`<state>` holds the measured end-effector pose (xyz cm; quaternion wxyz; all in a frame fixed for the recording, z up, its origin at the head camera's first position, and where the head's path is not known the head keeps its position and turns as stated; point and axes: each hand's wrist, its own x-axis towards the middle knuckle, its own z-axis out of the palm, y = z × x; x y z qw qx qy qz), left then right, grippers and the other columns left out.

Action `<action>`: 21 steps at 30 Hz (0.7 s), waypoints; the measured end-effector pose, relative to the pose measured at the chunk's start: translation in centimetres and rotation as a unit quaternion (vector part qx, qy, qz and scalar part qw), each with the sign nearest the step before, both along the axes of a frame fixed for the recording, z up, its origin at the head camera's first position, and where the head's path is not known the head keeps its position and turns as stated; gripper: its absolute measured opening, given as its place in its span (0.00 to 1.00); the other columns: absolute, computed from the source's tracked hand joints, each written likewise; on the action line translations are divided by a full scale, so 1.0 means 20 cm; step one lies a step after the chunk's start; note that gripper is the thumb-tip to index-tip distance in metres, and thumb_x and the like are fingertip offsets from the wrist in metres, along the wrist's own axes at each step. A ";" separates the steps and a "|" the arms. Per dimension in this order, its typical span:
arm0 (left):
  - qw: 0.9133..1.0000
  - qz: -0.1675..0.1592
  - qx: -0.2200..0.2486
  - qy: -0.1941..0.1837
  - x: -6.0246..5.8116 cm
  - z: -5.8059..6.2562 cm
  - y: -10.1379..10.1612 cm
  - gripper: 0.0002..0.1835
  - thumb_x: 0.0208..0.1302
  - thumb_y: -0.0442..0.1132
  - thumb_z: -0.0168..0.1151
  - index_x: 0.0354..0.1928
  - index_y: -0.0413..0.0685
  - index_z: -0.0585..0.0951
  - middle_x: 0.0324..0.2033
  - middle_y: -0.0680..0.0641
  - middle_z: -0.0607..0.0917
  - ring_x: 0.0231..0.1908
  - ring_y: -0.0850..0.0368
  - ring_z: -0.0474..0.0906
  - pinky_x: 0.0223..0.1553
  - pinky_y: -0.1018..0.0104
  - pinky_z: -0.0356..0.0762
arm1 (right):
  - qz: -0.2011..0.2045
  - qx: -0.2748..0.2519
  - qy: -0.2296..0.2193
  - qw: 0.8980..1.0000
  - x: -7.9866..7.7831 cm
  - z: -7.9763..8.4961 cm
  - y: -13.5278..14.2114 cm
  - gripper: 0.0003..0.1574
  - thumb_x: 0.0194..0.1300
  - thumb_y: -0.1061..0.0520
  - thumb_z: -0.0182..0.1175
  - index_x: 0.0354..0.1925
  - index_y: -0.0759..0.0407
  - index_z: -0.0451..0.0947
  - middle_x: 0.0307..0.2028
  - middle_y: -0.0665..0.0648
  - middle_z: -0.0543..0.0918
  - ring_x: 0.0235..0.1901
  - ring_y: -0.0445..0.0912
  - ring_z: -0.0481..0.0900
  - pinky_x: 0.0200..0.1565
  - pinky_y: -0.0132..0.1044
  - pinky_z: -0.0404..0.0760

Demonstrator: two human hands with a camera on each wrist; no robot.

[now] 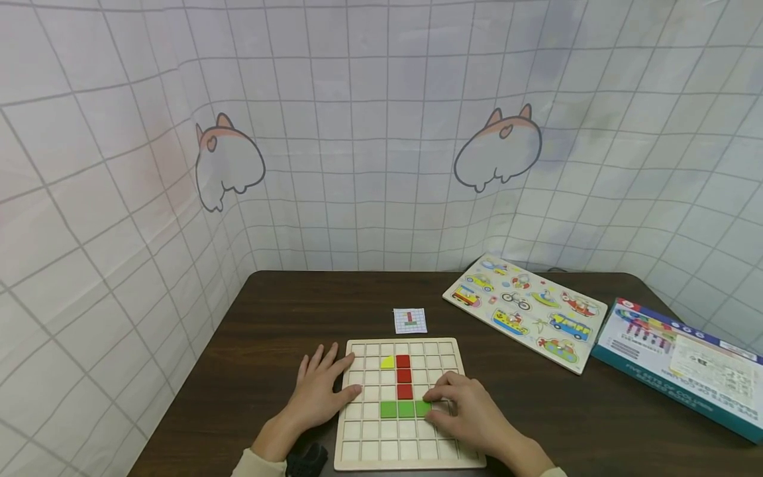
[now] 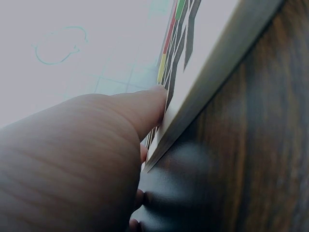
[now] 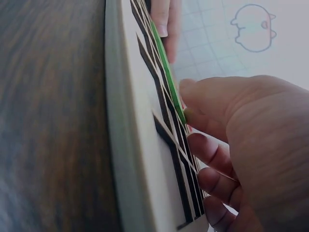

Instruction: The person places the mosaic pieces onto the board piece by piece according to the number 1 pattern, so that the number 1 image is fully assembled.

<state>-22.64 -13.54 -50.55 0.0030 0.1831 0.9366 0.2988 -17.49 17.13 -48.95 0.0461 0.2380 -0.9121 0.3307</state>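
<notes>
Green tile [image 1: 422, 408]: third in a green row on the wooden grid board [image 1: 398, 457], below the red column [image 1: 403, 375].
Right hand [image 1: 471, 414]: fingertips pinch the tile's edge.
Left hand [image 1: 318, 391]: fingers flat, steadying the board's left rim.
Technique: likely best lowered flat, square to its cell.

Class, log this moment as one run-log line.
left hand: rests on grid board edge | right hand: fingertips on green piece | red pieces above

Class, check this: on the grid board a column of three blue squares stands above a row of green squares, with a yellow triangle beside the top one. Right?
Not quite: the column squares are red, not blue, as the head view shows. They do stand above the green squares on the grid board, beside the yellow triangle.
</notes>
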 end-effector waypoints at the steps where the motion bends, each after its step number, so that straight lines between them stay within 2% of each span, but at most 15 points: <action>1: 1.000 0.001 0.000 -0.001 0.00 0.00 0.00 0.35 0.65 0.58 0.62 0.71 0.53 0.69 0.73 0.36 0.57 0.74 0.33 0.42 0.68 0.32 0.31 | -0.001 0.000 0.001 1.000 0.00 0.00 0.00 0.07 0.60 0.49 0.70 0.39 0.42 0.87 0.39 0.37 0.78 0.34 0.37 0.71 0.39 0.33 0.70; 8: 1.000 0.007 -0.006 -0.005 -0.02 -0.01 -0.02 0.36 0.65 0.59 0.61 0.71 0.53 0.69 0.73 0.36 0.57 0.74 0.33 0.41 0.68 0.32 0.31 | -0.010 -0.028 -0.006 1.000 -0.04 0.00 -0.02 0.03 0.64 0.51 0.67 0.37 0.43 0.86 0.37 0.37 0.79 0.33 0.36 0.73 0.38 0.32 0.74; 10: 1.000 0.008 -0.005 -0.014 -0.02 -0.02 -0.02 0.36 0.64 0.59 0.61 0.71 0.53 0.69 0.73 0.36 0.57 0.74 0.33 0.41 0.68 0.32 0.31 | -0.021 -0.042 -0.013 0.999 -0.04 -0.01 -0.01 0.03 0.64 0.51 0.66 0.38 0.44 0.86 0.39 0.39 0.79 0.35 0.37 0.74 0.39 0.32 0.75; 15: 0.999 0.006 0.002 -0.032 -0.03 0.00 0.00 0.36 0.64 0.57 0.62 0.70 0.51 0.70 0.73 0.35 0.57 0.74 0.32 0.41 0.67 0.31 0.31 | -0.044 -0.076 -0.017 0.996 -0.06 0.01 0.00 0.07 0.64 0.53 0.67 0.42 0.50 0.85 0.48 0.49 0.78 0.40 0.43 0.76 0.37 0.32 0.76; 17: 0.999 0.001 0.002 -0.041 -0.04 0.01 0.01 0.36 0.65 0.57 0.62 0.70 0.49 0.70 0.73 0.34 0.58 0.73 0.31 0.42 0.67 0.30 0.32 | -0.042 -0.070 -0.018 0.997 -0.08 0.03 0.02 0.11 0.64 0.53 0.67 0.45 0.53 0.84 0.51 0.52 0.78 0.40 0.45 0.76 0.36 0.33 0.77; 21: 0.998 -0.014 -0.001 -0.067 -0.05 0.04 0.02 0.36 0.65 0.57 0.62 0.70 0.47 0.69 0.72 0.33 0.57 0.73 0.31 0.42 0.67 0.29 0.32 | -0.048 -0.025 -0.030 0.998 -0.13 0.09 0.07 0.15 0.65 0.52 0.65 0.50 0.53 0.83 0.52 0.50 0.79 0.40 0.46 0.78 0.38 0.36 0.78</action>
